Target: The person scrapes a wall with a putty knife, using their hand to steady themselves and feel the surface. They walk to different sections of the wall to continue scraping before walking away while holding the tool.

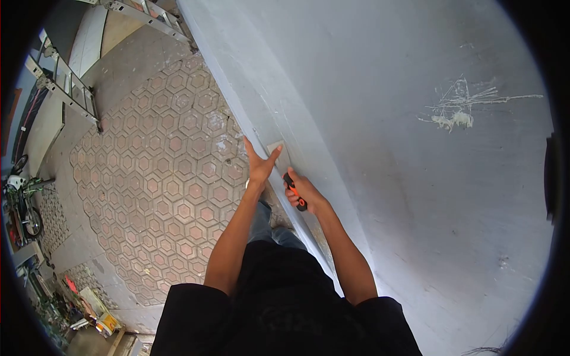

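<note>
Head view, looking steeply down along a grey wall (415,196) that fills the right half of the frame. Right hand (304,191), centre of frame, fingers wrapped tight around the orange-and-black handle of a putty knife (291,178); its flat pale blade lies against the wall's corner edge, just above centre. Left hand (259,164) open, fingers spread and straight, fingertips resting on the blade and the corner edge, touching the tool just above the right hand. Both forearms reach up from a black shirt (285,308) at the bottom centre.

White scratch marks with a dab of filler (454,118) on the wall, upper right. Hexagonal tiled floor (172,178) far below, left of centre. Metal ladder (65,83) in the upper left. Motorbike (21,204) at the left edge. Clutter of small items, lower left, too small to tell
</note>
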A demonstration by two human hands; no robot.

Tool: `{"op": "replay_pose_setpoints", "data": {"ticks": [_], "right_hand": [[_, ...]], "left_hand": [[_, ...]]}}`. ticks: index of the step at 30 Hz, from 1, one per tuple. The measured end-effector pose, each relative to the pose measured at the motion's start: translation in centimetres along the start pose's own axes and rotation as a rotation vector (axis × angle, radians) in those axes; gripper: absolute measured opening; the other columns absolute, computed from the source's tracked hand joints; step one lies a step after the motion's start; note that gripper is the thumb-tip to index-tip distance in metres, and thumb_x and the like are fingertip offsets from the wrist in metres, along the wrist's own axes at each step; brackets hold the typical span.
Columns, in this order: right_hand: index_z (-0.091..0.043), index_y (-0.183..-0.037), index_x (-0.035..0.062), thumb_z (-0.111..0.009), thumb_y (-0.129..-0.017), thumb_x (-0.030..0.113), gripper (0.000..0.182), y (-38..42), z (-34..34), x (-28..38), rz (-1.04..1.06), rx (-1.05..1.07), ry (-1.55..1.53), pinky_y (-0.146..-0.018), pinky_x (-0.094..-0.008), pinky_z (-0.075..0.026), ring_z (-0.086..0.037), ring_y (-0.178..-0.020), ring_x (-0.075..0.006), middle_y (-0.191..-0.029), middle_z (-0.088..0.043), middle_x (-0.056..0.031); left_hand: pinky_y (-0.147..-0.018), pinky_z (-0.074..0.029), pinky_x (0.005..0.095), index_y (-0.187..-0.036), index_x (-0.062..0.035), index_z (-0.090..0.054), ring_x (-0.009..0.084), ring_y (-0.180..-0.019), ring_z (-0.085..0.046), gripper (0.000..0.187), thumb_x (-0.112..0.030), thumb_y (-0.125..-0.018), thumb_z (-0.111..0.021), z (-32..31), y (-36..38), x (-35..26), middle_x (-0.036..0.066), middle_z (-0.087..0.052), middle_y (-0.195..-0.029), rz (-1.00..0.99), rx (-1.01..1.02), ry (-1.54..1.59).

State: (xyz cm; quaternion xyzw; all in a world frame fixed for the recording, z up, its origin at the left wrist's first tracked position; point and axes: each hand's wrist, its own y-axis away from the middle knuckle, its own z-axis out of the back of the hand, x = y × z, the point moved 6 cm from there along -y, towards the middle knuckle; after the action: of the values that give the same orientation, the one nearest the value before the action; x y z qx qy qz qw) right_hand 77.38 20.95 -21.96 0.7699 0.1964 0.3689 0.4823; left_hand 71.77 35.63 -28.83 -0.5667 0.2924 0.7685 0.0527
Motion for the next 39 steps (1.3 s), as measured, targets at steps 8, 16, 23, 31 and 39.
{"op": "replay_pose_setpoints", "data": {"ticks": [8,16,23,31,39], "right_hand": [[-0.046,-0.085,0.0109,-0.042,-0.100,0.060,0.051,-0.4,0.0,0.0,0.155,0.132,-0.113,-0.040,-0.0222,-0.028,-0.032,-0.045,-0.0062,-0.060,-0.038,0.0030],[-0.051,-0.100,0.0084,-0.049,-0.102,0.044,0.035,10.8,10.3,-16.5,0.116,0.254,-0.398,-0.037,-0.0174,-0.023,-0.030,-0.043,-0.0030,-0.064,-0.040,0.0027],[-0.052,-0.100,0.0059,-0.049,-0.102,0.041,0.036,19.0,16.6,-31.4,0.106,0.286,-0.628,-0.035,-0.0168,-0.022,-0.029,-0.043,-0.0035,-0.063,-0.038,0.0025],[-0.053,-0.104,0.0034,-0.047,-0.102,0.048,0.045,23.2,19.3,-36.6,0.158,0.087,-0.475,-0.036,-0.0191,-0.022,-0.030,-0.044,-0.0041,-0.064,-0.039,0.0020],[-0.051,-0.101,0.0028,-0.047,-0.102,0.050,0.047,20.6,18.6,-32.4,0.218,-0.024,-0.294,-0.036,-0.0194,-0.021,-0.030,-0.044,-0.0045,-0.064,-0.040,0.0014]], "left_hand": [[-0.115,-0.028,0.0366,-0.155,0.0005,0.001,0.0324,-0.143,-0.029,0.120,-0.044,-0.079,-0.080,0.2,2.7,-4.4,0.025,-0.023,-0.157,0.091,0.032,0.119],[-0.118,-0.025,0.0417,-0.153,0.0047,0.006,0.0374,-0.146,-0.019,0.134,-0.049,-0.071,-0.085,-8.3,16.1,7.7,0.033,-0.011,-0.156,0.011,0.088,0.028],[-0.120,-0.014,0.0469,-0.153,-0.0013,0.014,0.0452,-0.148,0.005,0.145,-0.059,-0.064,-0.085,-12.9,34.1,10.9,0.036,0.007,-0.156,0.126,0.063,-0.092],[-0.120,-0.016,0.0475,-0.153,-0.0008,0.015,0.0436,-0.148,0.006,0.153,-0.071,-0.057,-0.082,-15.1,40.8,12.9,0.035,0.008,-0.157,0.275,0.170,-0.162],[-0.119,-0.023,0.0456,-0.153,0.0012,0.009,0.0406,-0.147,-0.014,0.149,-0.069,-0.059,-0.082,-16.0,37.7,13.0,0.033,-0.007,-0.156,0.380,0.104,0.102]]}}
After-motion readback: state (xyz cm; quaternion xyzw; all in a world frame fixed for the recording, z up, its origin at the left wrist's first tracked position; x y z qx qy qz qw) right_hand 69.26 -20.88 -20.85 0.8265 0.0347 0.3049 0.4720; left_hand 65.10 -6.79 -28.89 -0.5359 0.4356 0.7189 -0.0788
